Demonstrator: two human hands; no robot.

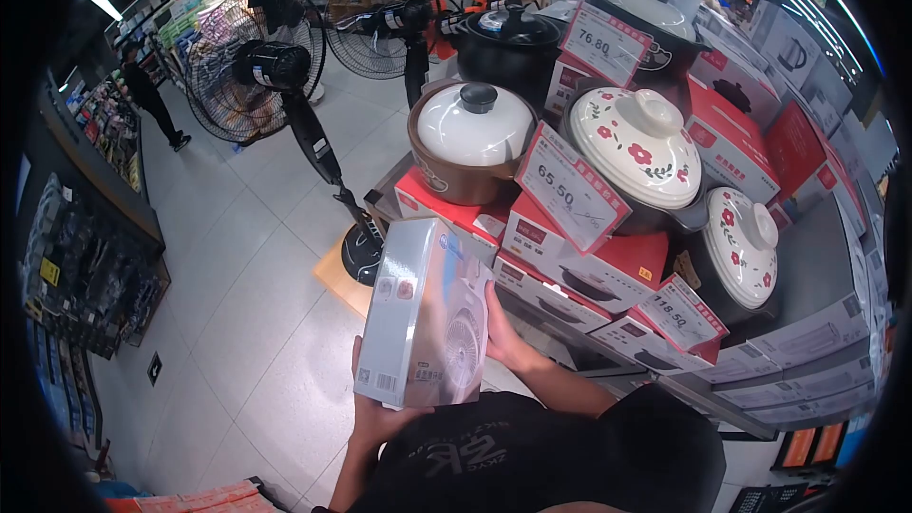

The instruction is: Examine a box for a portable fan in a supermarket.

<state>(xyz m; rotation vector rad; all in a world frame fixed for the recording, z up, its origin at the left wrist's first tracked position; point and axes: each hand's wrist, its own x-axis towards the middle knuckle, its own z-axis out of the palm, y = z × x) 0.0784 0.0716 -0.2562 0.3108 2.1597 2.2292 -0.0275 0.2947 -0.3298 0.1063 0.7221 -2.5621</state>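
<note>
Fan box, pale and glossy with a fan printed on one face, is held up in front of the person's black shirt, tilted, between a standing fan's base and the stacked red cartons. Left hand curls around the lower left corner, thumb up the side; right hand is against the right edge, its fingertips partly hidden. To hold it well, let the left palm carry the weight from below and the right only steady, without denting the card. Tipping the printed face slightly should shift the glare, and leaving the barcode uncovered keeps it readable. Any turn is best made over the open floor, away from the brown pot, which a swung corner could knock.
</note>
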